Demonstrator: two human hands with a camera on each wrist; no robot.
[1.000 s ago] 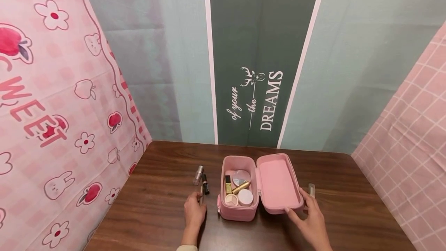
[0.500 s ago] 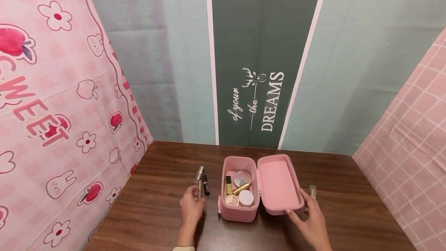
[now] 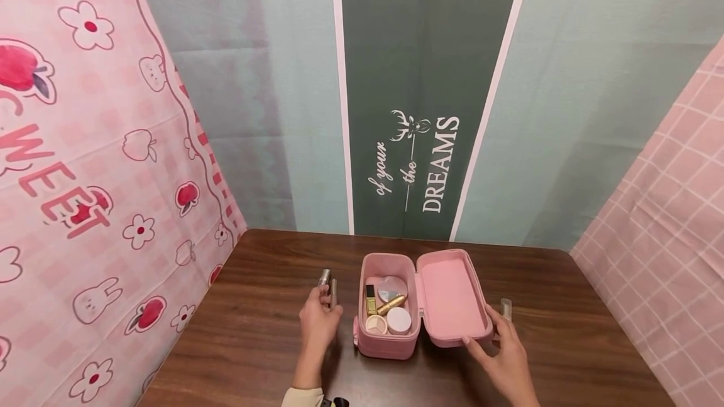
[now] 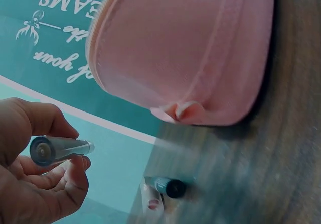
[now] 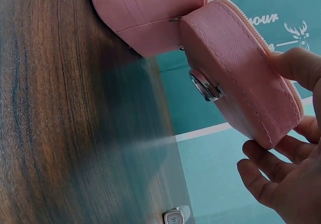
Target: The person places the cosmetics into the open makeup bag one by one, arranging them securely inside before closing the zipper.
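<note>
Brown table [image 3: 243, 319], apple-print cloth [image 3: 107, 156], green lettered backdrop [image 3: 424, 68], pink checked cloth [image 3: 667, 225]

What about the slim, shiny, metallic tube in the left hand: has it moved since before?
Yes. Against the open, boxy pink zippered case, the tube sits higher in the head view now and slightly nearer.

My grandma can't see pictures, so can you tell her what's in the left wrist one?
A left hand pinches a small tube in its fingers, near a pink case. Two more tubes lie close together on the brown table, with green cloth behind.
</note>
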